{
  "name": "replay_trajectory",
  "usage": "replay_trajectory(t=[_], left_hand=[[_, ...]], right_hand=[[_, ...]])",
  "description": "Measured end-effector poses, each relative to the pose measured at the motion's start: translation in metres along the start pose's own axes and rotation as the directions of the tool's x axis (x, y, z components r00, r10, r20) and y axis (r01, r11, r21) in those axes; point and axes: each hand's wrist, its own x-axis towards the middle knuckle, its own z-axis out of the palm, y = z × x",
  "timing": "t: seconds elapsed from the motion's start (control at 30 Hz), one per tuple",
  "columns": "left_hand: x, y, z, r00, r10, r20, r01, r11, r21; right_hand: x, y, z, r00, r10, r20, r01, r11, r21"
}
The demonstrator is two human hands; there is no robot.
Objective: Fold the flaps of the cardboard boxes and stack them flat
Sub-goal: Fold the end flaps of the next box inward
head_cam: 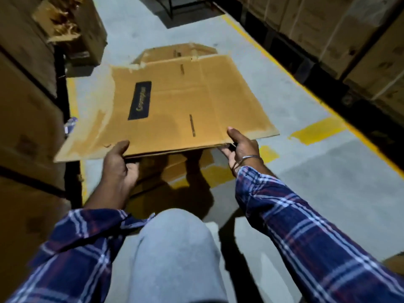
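Warehouse aisle, grey concrete floor [317, 182] with yellow lane paint, stacked cartons [26, 127] along the left. Left hand [119, 165] grips the near edge of a flattened cardboard box [175, 106], thumb on top, fingers curled beneath. Box is held level above the floor, probably to drop flat onto the cardboard lying below [181, 165]. Right hand [240, 147] clamps the same edge likewise, spaced apart to balance the panel. More cartons [349, 29] on the right.
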Motion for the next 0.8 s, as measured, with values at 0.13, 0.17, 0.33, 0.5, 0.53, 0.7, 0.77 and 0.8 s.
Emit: replay_trajectory(t=[0.13,0.17,0.33,0.5,0.53,0.7,0.77,0.8], left_hand=[[0.028,-0.035,-0.06,0.949,-0.063,-0.31,0.088,0.994,0.067],[0.034,-0.045,-0.073,0.93,-0.07,-0.36,0.106,0.991,0.08],[0.061,-0.089,-0.117,0.889,-0.223,-0.401,0.244,0.97,0.003],[0.099,-0.113,-0.131,0.862,-0.205,-0.463,0.242,0.97,0.019],[0.107,-0.113,-0.128,0.869,-0.171,-0.465,0.209,0.977,0.031],[0.143,-0.106,-0.109,0.881,-0.058,-0.469,0.074,0.997,0.016],[0.14,-0.107,-0.105,0.884,-0.055,-0.464,0.062,0.998,-0.001],[0.135,-0.109,-0.106,0.884,-0.056,-0.465,0.058,0.998,-0.009]], right_hand=[[0.04,0.063,-0.016,0.974,0.05,-0.223,-0.09,0.98,-0.176],[0.049,0.079,-0.021,0.963,0.054,-0.264,-0.112,0.971,-0.211],[0.08,0.122,-0.058,0.937,0.216,-0.273,-0.317,0.854,-0.412],[0.12,0.135,-0.058,0.924,0.309,-0.223,-0.381,0.744,-0.549],[0.128,0.138,-0.05,0.926,0.278,-0.254,-0.372,0.774,-0.512],[0.146,0.139,-0.004,0.957,0.142,-0.254,-0.227,0.912,-0.342],[0.139,0.134,0.0,0.969,0.091,-0.229,-0.168,0.924,-0.343],[0.133,0.134,-0.002,0.975,0.081,-0.207,-0.146,0.935,-0.322]])
